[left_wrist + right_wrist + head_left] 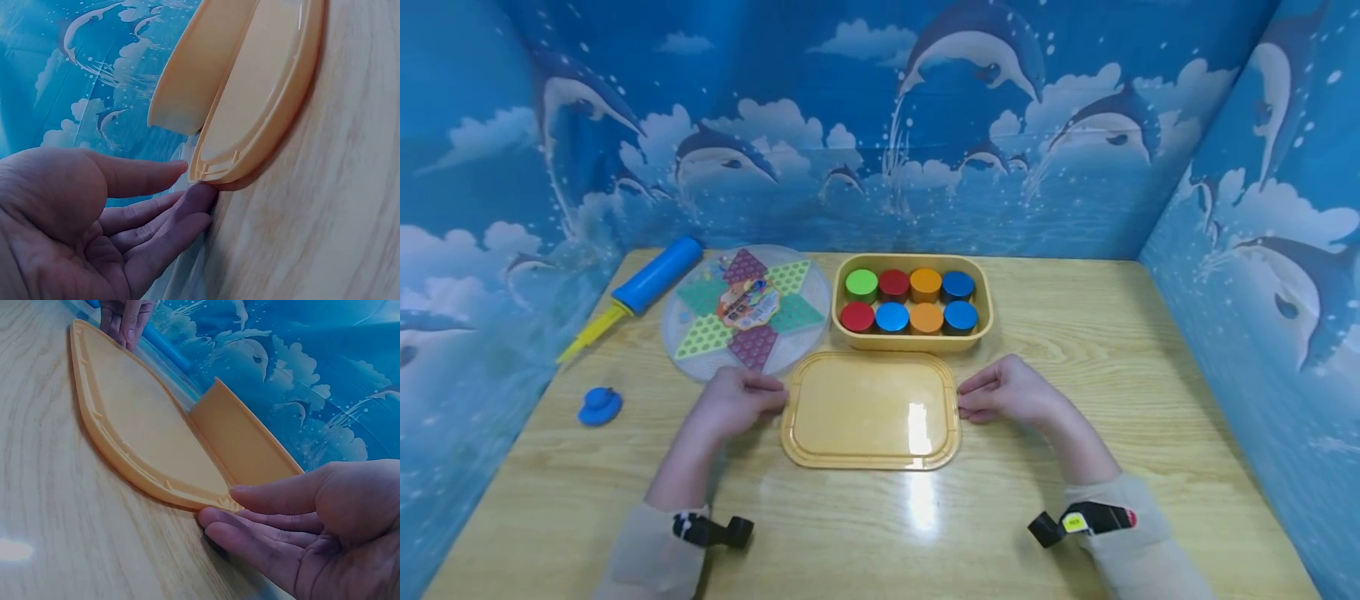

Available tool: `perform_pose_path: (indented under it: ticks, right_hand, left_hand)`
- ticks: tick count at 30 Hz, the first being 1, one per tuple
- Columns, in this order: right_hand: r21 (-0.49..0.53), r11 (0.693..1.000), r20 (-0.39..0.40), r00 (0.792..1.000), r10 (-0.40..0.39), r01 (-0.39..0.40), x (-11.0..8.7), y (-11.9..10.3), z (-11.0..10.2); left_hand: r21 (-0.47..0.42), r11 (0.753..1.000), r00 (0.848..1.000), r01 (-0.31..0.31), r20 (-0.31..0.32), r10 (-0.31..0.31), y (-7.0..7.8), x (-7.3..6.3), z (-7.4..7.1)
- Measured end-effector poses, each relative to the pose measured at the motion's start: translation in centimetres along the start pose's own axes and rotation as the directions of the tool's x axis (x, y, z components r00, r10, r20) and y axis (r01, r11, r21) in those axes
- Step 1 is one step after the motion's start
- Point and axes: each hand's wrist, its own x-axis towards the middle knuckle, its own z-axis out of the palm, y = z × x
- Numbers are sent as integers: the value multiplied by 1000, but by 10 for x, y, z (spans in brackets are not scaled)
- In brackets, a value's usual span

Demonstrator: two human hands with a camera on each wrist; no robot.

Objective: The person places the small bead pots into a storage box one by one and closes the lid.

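Note:
A yellow-orange rectangular lid (857, 408) with rounded corners lies on the wooden table, its rimmed side up. At its left end my left hand (733, 404) pinches the edge, thumb above and fingers low against the rim (209, 172). My right hand (1018, 392) pinches the opposite end; in the right wrist view its thumb lies on the rim (212, 500) and its fingers sit beneath. Just behind the lid stands a matching open box (917, 342), holding several round tubs with green, red, orange and blue tops.
A round clear board (805, 346) with a colored star pattern lies left of the box. Farther left are a blue pump (658, 275) with a yellow nozzle and a small blue knobbed piece (600, 406). Dolphin-print sheeting (865, 125) walls the table's back and sides.

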Motion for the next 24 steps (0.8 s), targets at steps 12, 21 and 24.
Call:
perform_pose_path:
  ticks: [12, 21, 24]
  right_hand:
    - [-33, 999, -54, 999, 5, -7, 3, 2, 9]
    - [-4, 998, -29, 998, -61, 60, -4, 3, 6]
    - [24, 996, -19, 996, -87, 88, -9, 2, 4]
  left_hand:
    - [-26, 999, 1000, 22, -18, -22, -8, 5, 6]
    - [-89, 995, 999, 38, 21, -37, -1, -4, 0]
    - [-75, 996, 999, 51, 18, -50, 6, -8, -5]
